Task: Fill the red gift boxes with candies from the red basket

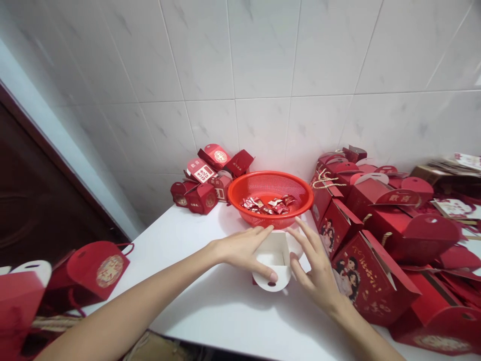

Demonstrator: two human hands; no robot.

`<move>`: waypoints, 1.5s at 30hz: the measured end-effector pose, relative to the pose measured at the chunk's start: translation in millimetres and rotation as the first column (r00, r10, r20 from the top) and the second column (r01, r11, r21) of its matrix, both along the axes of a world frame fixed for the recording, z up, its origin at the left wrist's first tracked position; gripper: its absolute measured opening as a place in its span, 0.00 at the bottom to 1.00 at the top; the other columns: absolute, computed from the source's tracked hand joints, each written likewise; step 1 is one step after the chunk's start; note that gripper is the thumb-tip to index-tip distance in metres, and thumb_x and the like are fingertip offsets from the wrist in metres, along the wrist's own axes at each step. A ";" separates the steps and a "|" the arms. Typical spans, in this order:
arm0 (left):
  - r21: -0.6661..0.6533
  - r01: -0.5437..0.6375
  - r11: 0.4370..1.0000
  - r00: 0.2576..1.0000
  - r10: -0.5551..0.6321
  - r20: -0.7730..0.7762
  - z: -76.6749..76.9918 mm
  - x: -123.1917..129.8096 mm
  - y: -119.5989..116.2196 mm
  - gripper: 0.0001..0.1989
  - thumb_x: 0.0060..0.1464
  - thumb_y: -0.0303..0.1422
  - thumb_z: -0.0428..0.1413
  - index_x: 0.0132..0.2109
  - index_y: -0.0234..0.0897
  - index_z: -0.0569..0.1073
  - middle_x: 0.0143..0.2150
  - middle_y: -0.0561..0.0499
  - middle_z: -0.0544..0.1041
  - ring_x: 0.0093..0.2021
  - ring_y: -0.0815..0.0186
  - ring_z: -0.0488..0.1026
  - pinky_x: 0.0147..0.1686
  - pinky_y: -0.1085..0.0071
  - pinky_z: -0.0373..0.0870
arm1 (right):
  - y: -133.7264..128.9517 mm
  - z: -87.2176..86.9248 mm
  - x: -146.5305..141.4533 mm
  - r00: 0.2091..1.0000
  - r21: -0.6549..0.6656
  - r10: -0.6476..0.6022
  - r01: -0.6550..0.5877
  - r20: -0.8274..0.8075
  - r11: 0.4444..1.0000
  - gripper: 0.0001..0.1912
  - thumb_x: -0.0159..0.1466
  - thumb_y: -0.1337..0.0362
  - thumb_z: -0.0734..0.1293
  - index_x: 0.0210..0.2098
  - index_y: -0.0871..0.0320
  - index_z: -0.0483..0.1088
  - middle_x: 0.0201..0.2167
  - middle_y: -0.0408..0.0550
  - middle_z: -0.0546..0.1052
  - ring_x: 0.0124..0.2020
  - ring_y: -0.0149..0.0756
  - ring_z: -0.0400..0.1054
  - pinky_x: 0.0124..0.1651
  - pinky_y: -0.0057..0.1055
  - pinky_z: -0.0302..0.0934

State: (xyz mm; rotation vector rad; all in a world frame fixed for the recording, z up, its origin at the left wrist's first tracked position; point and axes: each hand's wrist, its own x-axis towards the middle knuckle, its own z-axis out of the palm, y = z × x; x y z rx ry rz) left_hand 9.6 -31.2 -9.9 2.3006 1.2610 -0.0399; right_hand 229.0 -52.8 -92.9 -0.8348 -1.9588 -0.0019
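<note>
An unfolded gift box [274, 249] with a white inside stands upright on the white table, its top open and its rounded flaps spread outward. My left hand [242, 250] holds it from the left, thumb pressed on the front flap and fingers stretched along the left side toward the back. At the box's right side is my right hand [312, 268], its fingers apart; whether the fingertips touch the right flap I cannot tell. Just behind the box, a red plastic basket [240, 213] holds several wrapped candies [267, 205].
Small red boxes [203, 198] are piled at the back left, by the tiled wall [263, 130]. Many red gift boxes [370, 281] crowd the right side. More red boxes [88, 271] stand at the left edge. Flat card pieces [451, 173] lie far right.
</note>
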 end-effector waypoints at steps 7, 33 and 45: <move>0.029 -0.136 0.990 0.991 0.136 -0.018 -0.3 4.9 -1.9 0.51 0.42 0.60 0.63 0.67 0.38 0.59 0.63 0.35 0.66 0.63 0.41 0.65 0.56 0.54 0.67 | 11.5 -6.7 2.5 0.986 0.046 -0.128 0.124 0.103 0.991 0.10 0.71 0.63 0.61 0.49 0.58 0.68 0.49 0.58 0.78 0.56 0.53 0.70 0.59 0.55 0.60; 0.246 -0.016 0.969 1.000 0.011 0.020 51.6 -8.3 74.1 0.16 0.63 0.41 0.51 0.45 0.37 0.80 0.45 0.47 0.81 0.44 0.60 0.77 0.46 0.69 0.68 | 10.2 -37.1 -5.8 0.985 -0.056 -0.138 0.144 0.102 0.988 0.25 0.71 0.55 0.62 0.65 0.56 0.61 0.65 0.58 0.66 0.65 0.53 0.63 0.60 0.52 0.67; -0.009 -0.080 0.997 0.907 0.069 -0.415 1.8 18.6 147.9 0.35 0.48 0.31 0.60 0.65 0.49 0.67 0.65 0.43 0.70 0.61 0.46 0.70 0.55 0.54 0.68 | 20.6 -52.6 -2.3 0.962 0.044 -0.198 0.193 0.187 0.980 0.28 0.68 0.56 0.65 0.65 0.56 0.60 0.65 0.59 0.67 0.63 0.56 0.66 0.56 0.50 0.71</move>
